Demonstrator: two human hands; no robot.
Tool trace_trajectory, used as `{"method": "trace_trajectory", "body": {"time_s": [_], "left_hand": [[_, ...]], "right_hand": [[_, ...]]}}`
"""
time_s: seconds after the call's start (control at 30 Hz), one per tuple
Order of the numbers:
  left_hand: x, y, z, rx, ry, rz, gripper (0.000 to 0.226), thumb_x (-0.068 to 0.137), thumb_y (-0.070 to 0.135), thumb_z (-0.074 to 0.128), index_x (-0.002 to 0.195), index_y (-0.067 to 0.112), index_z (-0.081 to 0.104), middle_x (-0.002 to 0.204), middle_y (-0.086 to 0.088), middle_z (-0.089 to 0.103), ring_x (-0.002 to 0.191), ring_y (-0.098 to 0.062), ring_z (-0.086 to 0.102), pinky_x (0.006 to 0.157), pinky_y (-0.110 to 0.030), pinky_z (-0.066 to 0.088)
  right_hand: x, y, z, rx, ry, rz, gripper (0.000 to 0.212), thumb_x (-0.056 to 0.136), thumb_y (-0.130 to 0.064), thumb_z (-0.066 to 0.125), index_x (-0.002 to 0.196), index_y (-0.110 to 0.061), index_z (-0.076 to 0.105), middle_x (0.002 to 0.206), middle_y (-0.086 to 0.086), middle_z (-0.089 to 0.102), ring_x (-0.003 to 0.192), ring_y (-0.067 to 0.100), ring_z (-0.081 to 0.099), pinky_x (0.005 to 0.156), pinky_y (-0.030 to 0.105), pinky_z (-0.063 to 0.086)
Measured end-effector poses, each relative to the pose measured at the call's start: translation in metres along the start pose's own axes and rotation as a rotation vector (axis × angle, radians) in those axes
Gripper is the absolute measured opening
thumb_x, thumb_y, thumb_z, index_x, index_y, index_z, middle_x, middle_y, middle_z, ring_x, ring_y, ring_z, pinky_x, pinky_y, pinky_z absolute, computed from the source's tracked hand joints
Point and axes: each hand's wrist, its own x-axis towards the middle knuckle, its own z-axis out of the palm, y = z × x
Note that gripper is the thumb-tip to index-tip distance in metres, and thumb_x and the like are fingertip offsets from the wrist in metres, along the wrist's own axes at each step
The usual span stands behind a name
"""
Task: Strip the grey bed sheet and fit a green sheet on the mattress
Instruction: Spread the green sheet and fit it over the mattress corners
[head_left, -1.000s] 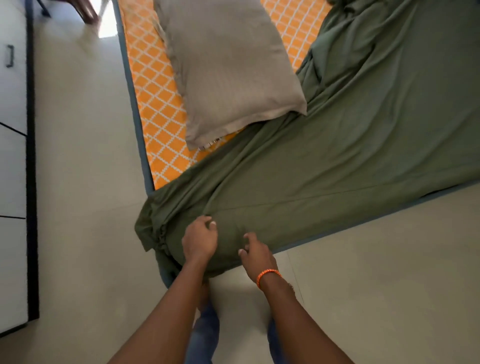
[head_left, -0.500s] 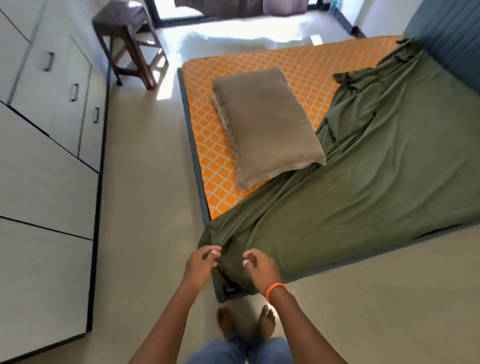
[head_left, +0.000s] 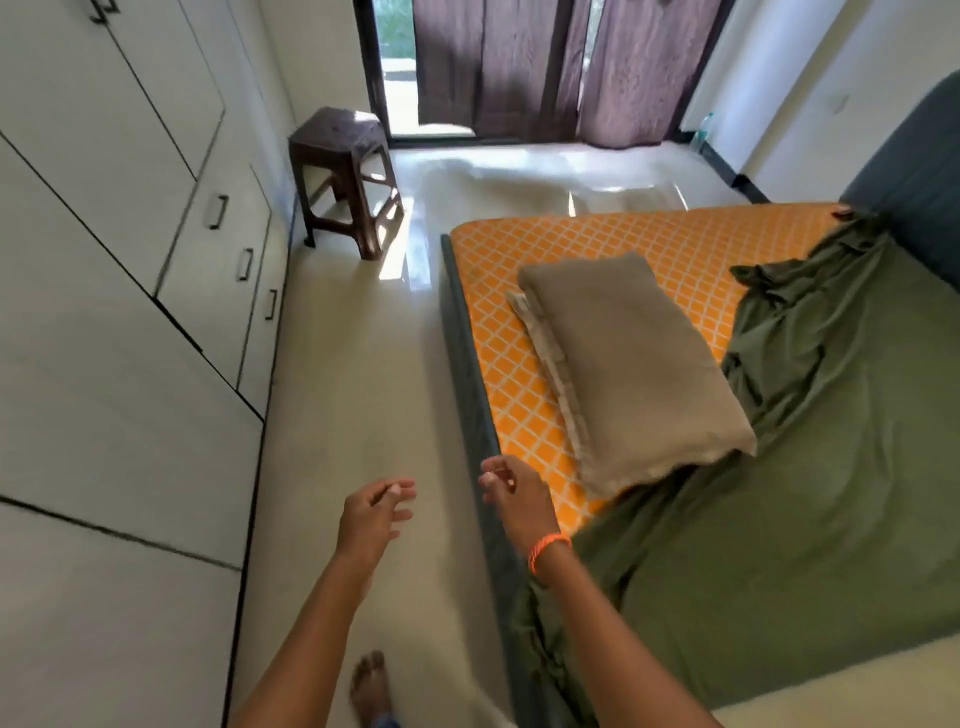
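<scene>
The green sheet (head_left: 810, 499) lies spread over the near and right part of the mattress (head_left: 524, 270), one corner wrapped over the mattress's nearest corner, while the far left part stays bare orange (a white lattice pattern shows there). A grey-brown pillow (head_left: 634, 369) rests on the mattress, its near end touching the sheet. The left hand (head_left: 374, 514) hangs over the floor just left of the mattress, fingers loose and holding nothing; the right hand (head_left: 511, 499), loosely curled and empty, hovers above the mattress's left edge.
</scene>
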Motion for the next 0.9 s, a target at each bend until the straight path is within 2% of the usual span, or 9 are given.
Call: {"method": "trace_trajectory", "body": {"time_s": [0.1,0.2,0.3,0.5,0.63,0.77,0.9], "left_hand": [[0.059,0.019,-0.067,-0.017,0.070,-0.017,0.025,0.108,0.018,0.052,0.104,0.025,0.076,0.103,0.003,0.079,0.093,-0.023,0.076,0.072,-0.032,0.052],[0.100,0.057,-0.111,-0.010,0.082,0.025,0.025,0.107,0.018,0.052,0.102,0.024,0.076,0.098,0.006,0.079,0.088,-0.021,0.076,0.071,-0.032,0.053],[0.144,0.087,-0.138,0.014,0.023,0.061,0.025,0.106,0.017,0.054,0.102,0.024,0.077,0.095,0.006,0.080,0.086,-0.020,0.076,0.073,-0.032,0.053],[0.238,0.147,-0.165,0.044,-0.038,0.141,0.026,0.107,0.014,0.053,0.103,0.023,0.077,0.094,0.006,0.080,0.084,-0.019,0.077,0.072,-0.034,0.055],[0.329,0.204,-0.186,0.055,-0.014,0.198,0.025,0.107,0.014,0.053,0.103,0.024,0.076,0.093,0.006,0.080,0.083,-0.016,0.076,0.072,-0.035,0.059],[0.433,0.262,-0.214,0.059,0.015,0.200,0.025,0.108,0.016,0.054,0.104,0.025,0.077,0.094,0.007,0.080,0.084,-0.016,0.077,0.076,-0.037,0.060],[0.520,0.319,-0.243,0.019,0.055,0.183,0.027,0.106,0.011,0.054,0.100,0.022,0.077,0.090,0.004,0.080,0.081,-0.022,0.076,0.073,-0.034,0.054]], "right_hand": [[0.040,-0.044,0.070,0.033,-0.008,-0.023,0.013,0.098,-0.007,0.062,0.101,-0.015,0.071,0.089,0.004,0.075,0.072,0.012,0.071,0.069,0.024,0.057],[0.064,-0.088,0.116,0.067,-0.009,-0.005,0.013,0.099,-0.010,0.062,0.103,-0.018,0.071,0.091,0.002,0.075,0.075,0.014,0.072,0.064,0.019,0.053],[0.097,-0.119,0.148,0.096,0.009,-0.016,0.016,0.100,-0.014,0.060,0.103,-0.026,0.069,0.094,-0.001,0.075,0.078,0.016,0.074,0.064,0.020,0.053],[0.193,-0.177,0.187,0.033,0.069,-0.054,0.014,0.102,-0.016,0.060,0.101,-0.028,0.068,0.092,-0.005,0.073,0.077,0.011,0.073,0.068,0.025,0.058],[0.294,-0.219,0.218,-0.032,0.047,-0.088,0.016,0.102,-0.019,0.060,0.096,-0.030,0.069,0.090,-0.007,0.072,0.077,0.009,0.073,0.075,0.032,0.063],[0.415,-0.275,0.249,-0.021,0.046,-0.116,0.016,0.103,-0.019,0.057,0.098,-0.026,0.071,0.090,-0.008,0.073,0.077,0.008,0.073,0.070,0.025,0.060],[0.518,-0.333,0.273,0.045,0.027,-0.137,0.018,0.102,-0.016,0.057,0.095,-0.022,0.072,0.086,-0.004,0.075,0.075,0.011,0.074,0.063,0.020,0.055]]}}
